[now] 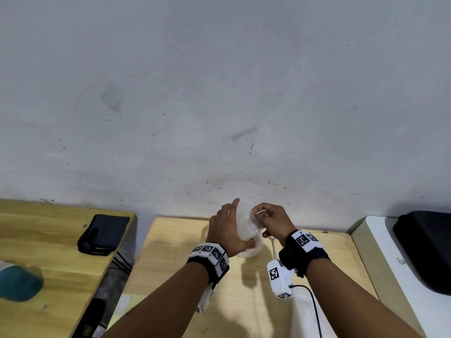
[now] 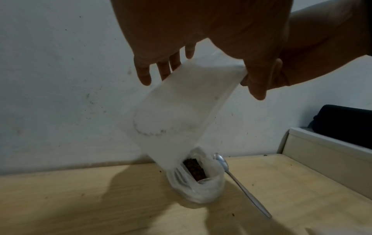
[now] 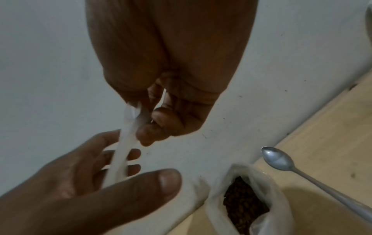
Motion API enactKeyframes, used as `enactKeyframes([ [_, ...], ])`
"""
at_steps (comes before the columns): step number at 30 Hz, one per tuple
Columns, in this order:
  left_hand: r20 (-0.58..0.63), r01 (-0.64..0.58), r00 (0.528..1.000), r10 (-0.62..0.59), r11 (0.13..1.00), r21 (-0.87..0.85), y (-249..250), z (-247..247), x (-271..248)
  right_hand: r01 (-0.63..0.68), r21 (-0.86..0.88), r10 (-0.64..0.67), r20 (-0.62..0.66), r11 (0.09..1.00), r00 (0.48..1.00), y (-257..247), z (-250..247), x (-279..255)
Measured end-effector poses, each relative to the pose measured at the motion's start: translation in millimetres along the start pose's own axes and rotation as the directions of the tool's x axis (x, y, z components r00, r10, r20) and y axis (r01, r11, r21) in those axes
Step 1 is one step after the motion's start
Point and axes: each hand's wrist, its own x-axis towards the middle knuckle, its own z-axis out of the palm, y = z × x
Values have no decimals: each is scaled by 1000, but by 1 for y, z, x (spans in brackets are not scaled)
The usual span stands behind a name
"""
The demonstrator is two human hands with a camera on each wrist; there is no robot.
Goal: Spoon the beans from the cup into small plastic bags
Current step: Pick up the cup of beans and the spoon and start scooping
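A small, empty, translucent plastic bag (image 1: 244, 224) hangs above the wooden table (image 1: 170, 264), between both hands. My right hand (image 1: 266, 215) pinches the bag's top edge (image 3: 130, 114). My left hand (image 1: 229, 220) is spread around the bag (image 2: 181, 111): its straight fingers (image 2: 144, 76) lie behind it, and its thumb (image 3: 161, 182) stands apart in front. Below stands a clear cup (image 2: 198, 182) with crinkled plastic at its mouth and brown beans (image 3: 245, 203) inside. A metal spoon (image 2: 241, 186) leans bowl-up on the cup, handle on the table.
The table ends at a grey wall (image 1: 219, 106). A gap (image 1: 117, 264) separates it from a left table with a dark pouch (image 1: 103, 234) and a teal object (image 1: 19, 281). At the right is a white ledge (image 1: 380, 264) with a black bag (image 1: 424, 247).
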Motion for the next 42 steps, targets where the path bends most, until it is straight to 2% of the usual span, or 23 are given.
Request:
enactKeyframes([
  [5,-19,-128,991,129,991,45,-8,3,0,-98,-104,116,176,990,978,5,-7,-1],
  [9,18,-199,980,199,977,72,-16,12,-1,-84,-170,129,276,982,952,6,-8,-1],
  [13,55,-192,980,191,981,26,-20,16,-5,12,-252,51,242,968,969,8,-1,2],
  [16,32,-181,983,182,983,-43,-20,17,-8,153,-345,-87,199,926,976,13,4,6],
  [18,13,-174,984,175,982,-67,-21,19,-10,199,-409,-133,185,890,974,17,7,6],
  [20,0,-179,984,179,981,-77,-22,22,-11,192,-476,-129,162,858,978,19,9,6],
  [22,-6,-188,982,188,976,-111,-24,24,-12,128,-536,-75,121,834,990,18,12,5],
  [27,1,-193,981,196,969,-155,-29,29,-10,34,-600,-14,38,799,999,19,18,2],
  [30,33,-141,988,150,974,-180,-32,27,-7,51,-556,-8,79,830,997,32,17,7],
  [33,82,-13,996,31,978,-208,-38,29,-5,39,-341,-9,90,939,996,46,12,10],
  [36,134,151,983,-126,969,-197,-45,36,-4,-112,-197,97,-81,974,992,66,-2,14],
  [38,157,237,965,-208,952,-196,-50,43,-1,-200,-212,163,-180,957,970,88,-15,20],
  [42,205,355,926,-316,915,-194,-60,54,7,-377,-259,308,-269,889,912,122,-34,26],
])
